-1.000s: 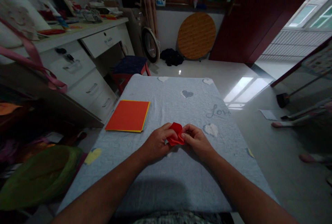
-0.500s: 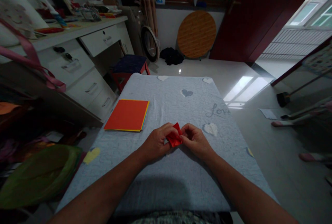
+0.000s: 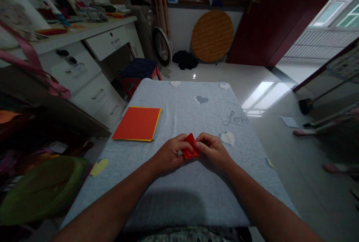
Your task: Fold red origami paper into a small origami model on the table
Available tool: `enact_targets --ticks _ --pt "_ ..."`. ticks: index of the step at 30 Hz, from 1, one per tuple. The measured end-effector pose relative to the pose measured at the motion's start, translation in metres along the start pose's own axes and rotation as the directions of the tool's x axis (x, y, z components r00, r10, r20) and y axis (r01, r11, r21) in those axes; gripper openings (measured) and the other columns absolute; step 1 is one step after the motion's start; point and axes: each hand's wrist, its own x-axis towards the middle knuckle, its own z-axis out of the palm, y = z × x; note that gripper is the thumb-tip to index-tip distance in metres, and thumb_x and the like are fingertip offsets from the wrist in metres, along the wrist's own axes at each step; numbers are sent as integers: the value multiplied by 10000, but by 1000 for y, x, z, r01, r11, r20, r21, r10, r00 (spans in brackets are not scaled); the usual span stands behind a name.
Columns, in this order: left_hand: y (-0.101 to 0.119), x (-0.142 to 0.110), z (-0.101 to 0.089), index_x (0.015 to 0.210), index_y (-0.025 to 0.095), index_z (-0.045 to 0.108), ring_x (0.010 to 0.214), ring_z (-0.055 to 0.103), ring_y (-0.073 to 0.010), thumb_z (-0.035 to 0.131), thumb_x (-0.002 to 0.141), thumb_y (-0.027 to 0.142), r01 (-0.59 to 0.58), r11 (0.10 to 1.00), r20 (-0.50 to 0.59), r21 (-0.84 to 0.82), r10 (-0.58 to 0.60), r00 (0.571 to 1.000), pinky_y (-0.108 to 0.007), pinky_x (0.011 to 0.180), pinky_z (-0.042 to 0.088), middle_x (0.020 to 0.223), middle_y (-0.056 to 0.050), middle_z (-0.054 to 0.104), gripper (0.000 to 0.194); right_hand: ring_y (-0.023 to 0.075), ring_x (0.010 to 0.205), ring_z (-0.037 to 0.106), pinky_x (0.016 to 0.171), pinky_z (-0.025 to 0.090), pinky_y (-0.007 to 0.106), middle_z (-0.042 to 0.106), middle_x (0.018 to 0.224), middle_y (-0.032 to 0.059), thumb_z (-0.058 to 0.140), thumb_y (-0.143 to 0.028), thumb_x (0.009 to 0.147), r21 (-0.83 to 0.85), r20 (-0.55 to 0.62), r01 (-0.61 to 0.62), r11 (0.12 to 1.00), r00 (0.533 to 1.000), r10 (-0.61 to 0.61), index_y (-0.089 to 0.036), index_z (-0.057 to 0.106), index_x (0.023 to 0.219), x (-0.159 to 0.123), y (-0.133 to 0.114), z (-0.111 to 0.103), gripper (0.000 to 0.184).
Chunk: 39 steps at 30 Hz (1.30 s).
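Between my two hands is a small piece of folded red paper (image 3: 191, 152), with one pointed flap standing up. My left hand (image 3: 174, 152) grips its left side, fingers over the top and thumb below. At its right edge, my right hand (image 3: 212, 148) pinches the paper between thumb and fingertips. Both hands are just above the cloth-covered table (image 3: 185, 104). A square stack of coloured paper (image 3: 137, 123), orange-red on top with yellow and blue edges showing, lies on the cloth to the left.
A white desk with drawers (image 3: 92, 77) runs along the left, and a stool (image 3: 138, 69) stands beside it. Beyond the table are an open-doored washing machine (image 3: 162, 46) and a round wooden board (image 3: 212, 36). A green basket (image 3: 42, 189) sits at the lower left.
My right thumb and fingertips have shifted slightly up along the paper's right edge. The red paper has turned a little, and its lower part looks wider. My left hand stays about where it was.
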Motion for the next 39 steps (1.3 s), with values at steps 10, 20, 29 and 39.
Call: enact_targets --ticks 10,20,29,39 --pt "4 0 2 901 211 731 887 586 -154 706 865 261 -22 998 69 -53 26 997 -270 803 475 974 -38 574 66 103 530 431 516 319 243 489 577 -47 619 -210 777 -387 -139 101 916 976 -166 -210 549 659 -3 0 7 138" --pt "5 3 4 896 195 728 915 625 -166 663 875 153 -12 995 150 -102 27 988 -286 837 489 968 -39 643 79 112 553 480 532 362 248 546 611 -32 635 -267 812 -283 -89 76 956 990 -105 -207 597 714 -1 -2 5 121" --pt "8 3 1 895 184 750 858 647 -165 668 869 187 49 975 43 -219 -40 998 -293 804 498 915 -42 696 86 93 486 385 483 322 238 444 557 -66 618 -353 878 -125 -184 150 981 968 -171 -213 569 753 -1 -8 0 195" --pt "0 2 -3 857 179 738 818 624 -167 713 846 215 51 967 -172 -249 -96 980 -292 774 463 859 -37 676 45 112 657 501 570 420 243 534 846 10 599 -123 865 -447 24 440 779 876 -482 -221 660 948 -11 -12 5 143"
